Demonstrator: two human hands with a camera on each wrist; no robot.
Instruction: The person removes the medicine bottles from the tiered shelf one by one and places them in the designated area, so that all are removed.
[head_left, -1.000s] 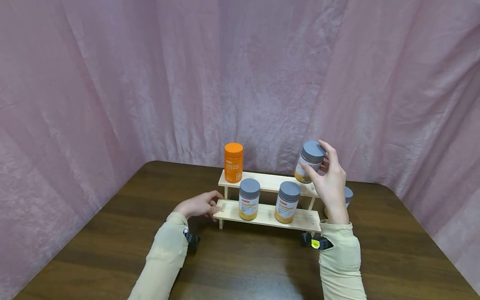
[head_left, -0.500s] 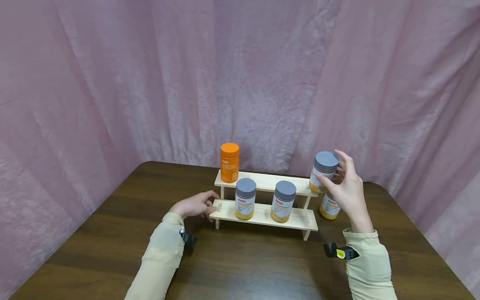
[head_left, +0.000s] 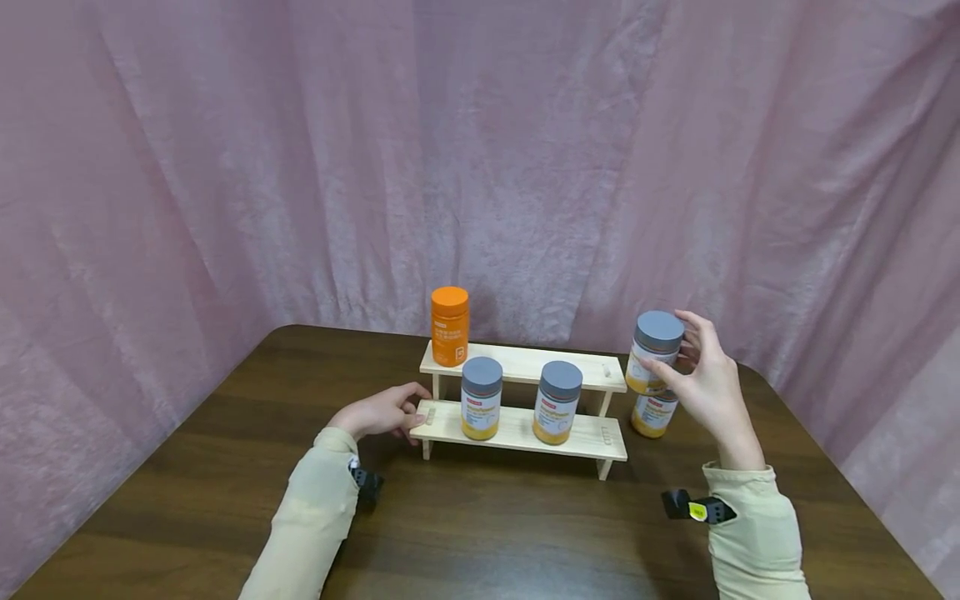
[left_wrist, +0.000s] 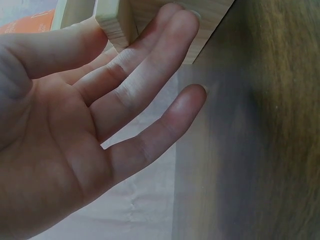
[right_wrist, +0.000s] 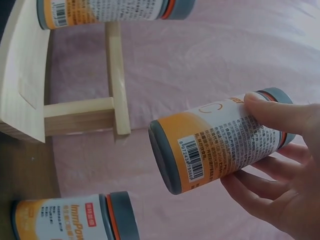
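near the "immpow" jar (right_wrist: 77, 217), the right hand (right_wrist: 300, 200) grips a barcoded jar (right_wrist: 215, 145).

I see pink curtain (head_left: 525, 167) hanging in folds left, right and far, around a dark wooden table (head_left: 525, 533), its near side softly shining.

Views from head and both wrists

The head view looks forward and down from behind the fingers of the left hand (head_left: 378, 412) and right hand (head_left: 708, 379), well back, with the curtain (head_left: 517, 167) beyond; the left wrist view, very close, faces from palm to fingertips, sideways, tabletop (left_wrist: 285, 125) at its right edge; the right wrist view, near and sideways, looks past the fingers to the held jar (right_wrist: 220, 140); head and left wrist share the wooden rack (head_left: 516, 422) at the left fingertips; head and right wrist share that jar.
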